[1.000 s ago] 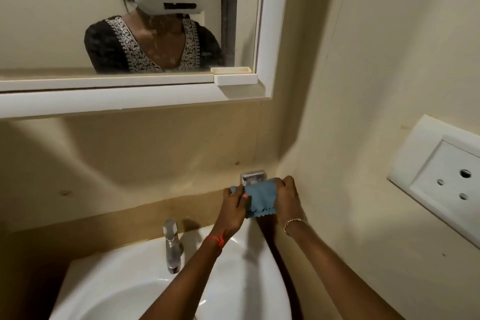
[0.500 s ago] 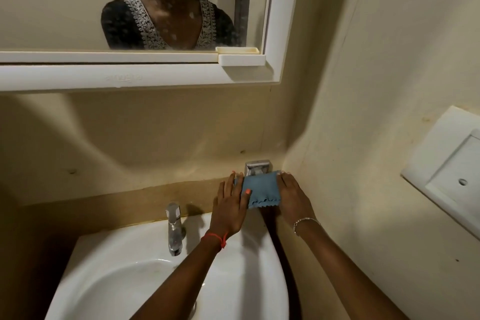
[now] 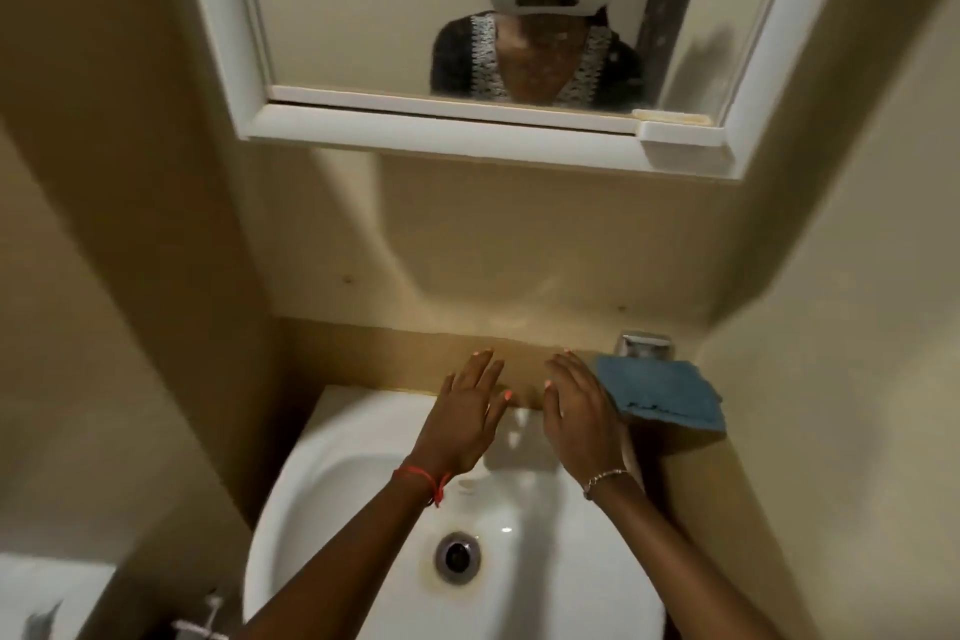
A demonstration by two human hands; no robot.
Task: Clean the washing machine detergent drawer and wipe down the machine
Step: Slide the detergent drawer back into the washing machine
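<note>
We have let go of the blue cloth [image 3: 660, 392]; it now lies on the ledge [image 3: 395, 353] at centre right, below the metal fitting [image 3: 644, 344]. Our left hand [image 3: 467, 411] and right hand [image 3: 579, 411] are spread flat with straight fingers and hold nothing, at the sink's [image 3: 363, 457] back rim.

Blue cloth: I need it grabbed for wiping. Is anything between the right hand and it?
Nothing visible does. The right hand, open, is directly beside the blue cloth lying on the ledge.

Home bathroom, white washbasin [image 3: 332, 452] with drain [image 3: 457, 558], framed wall mirror [image 3: 415, 130] above, beige walls
</note>
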